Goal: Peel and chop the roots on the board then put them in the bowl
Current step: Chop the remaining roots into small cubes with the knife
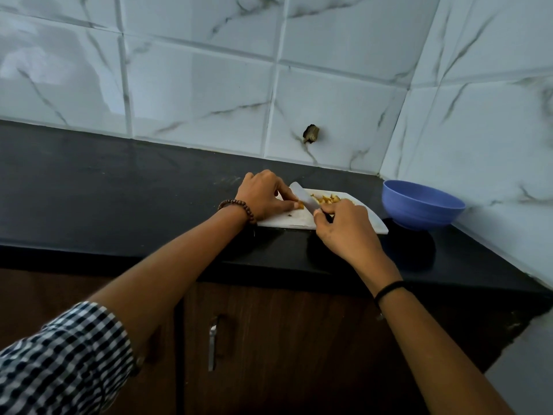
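White board (pixel 287 219) flat on the black counter (pixel 119 190), close to the tiled corner. On its far part, a small heap of chopped yellow pieces (pixel 326 199). At the board's left end, the left hand (pixel 263 194), fingers curled, fingertips pinching a last small bit of root (pixel 299 206) down against the board. At the board's near edge, the right hand (pixel 344 229), wrapped round the handle of a knife (pixel 303 196); pale blade slanting up and away between the two hands, right beside the pinched bit, contact impossible to tell. Blue bowl (pixel 422 205) upright on the counter just right of the board, not touching it; contents hidden from this angle. Brown bead bracelet (pixel 238 208) on the left wrist, thin black band (pixel 389 290) on the right, checked sleeve (pixel 59 354) over the left upper arm. Under the counter, dark wooden cupboard doors with a metal handle (pixel 212 345). Behind, white marbled tiles, one with a small broken hole (pixel 311 133).
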Demonstrator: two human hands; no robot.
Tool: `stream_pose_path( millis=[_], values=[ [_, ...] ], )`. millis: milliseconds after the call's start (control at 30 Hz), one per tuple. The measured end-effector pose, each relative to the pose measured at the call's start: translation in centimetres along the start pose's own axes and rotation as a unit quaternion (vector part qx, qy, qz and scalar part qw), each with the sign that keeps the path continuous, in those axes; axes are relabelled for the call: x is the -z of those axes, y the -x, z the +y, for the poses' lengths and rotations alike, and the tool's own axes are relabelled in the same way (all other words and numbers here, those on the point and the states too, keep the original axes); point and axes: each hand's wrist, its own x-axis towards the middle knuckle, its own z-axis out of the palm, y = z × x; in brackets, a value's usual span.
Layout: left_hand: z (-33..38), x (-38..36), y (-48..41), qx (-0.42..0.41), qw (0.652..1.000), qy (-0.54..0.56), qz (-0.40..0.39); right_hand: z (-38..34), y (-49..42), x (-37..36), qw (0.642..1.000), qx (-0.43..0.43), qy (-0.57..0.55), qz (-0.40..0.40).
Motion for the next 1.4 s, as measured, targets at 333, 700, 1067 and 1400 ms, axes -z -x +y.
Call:
stream_pose_path(
  millis=[333,700,1067,1400],
  values=[
    [0.1,0.2,0.0,0.018,1.0,-0.004,-0.018,-0.9,2.4,4.4,0.992,-0.007,0.097,-0.087],
    [-0.1,0.3,0.1,0.044,0.998,0.013,-0.031,-0.7,2.3,2.4,0.998,0.018,0.052,0.003],
    [-0.3,0.4,-0.1,0.037,0.999,-0.006,-0.009,-0.9,1.1,0.5,0.998,0.029,0.053,0.008],
    [-0.3,0.3,0.2,0.037,0.999,-0.01,-0.007,-1.2,2.6,4.0,0.987,0.025,0.131,-0.085]
  ],
)
